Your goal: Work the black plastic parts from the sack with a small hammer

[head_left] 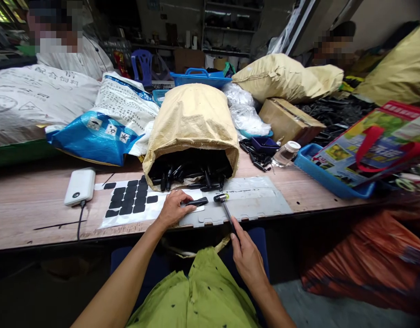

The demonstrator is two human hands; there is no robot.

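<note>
In my left hand (173,208) is a short black tube-like piece (200,201), gripped near its left end and lying level just above the table. My right hand (246,250) is closed around the grey handle of a small mallet (220,197). The mallet's head, black with a yellowish end, is just right of the black piece, apart from it. Under both lies a grey sheet (244,212). Left of my left hand, a white sheet (107,221) carries rows of black rounded-square stickers (129,196). A tan sack (192,114) opens toward me, with many similar black pieces (177,175) inside.
A white power bank (80,187) with a cable sits at the left. To the right are a clear jar (287,152), a blue tray (310,168) holding a colourful bag (377,141), and a cardboard box (288,120). Full sacks (285,75) and two people are behind.
</note>
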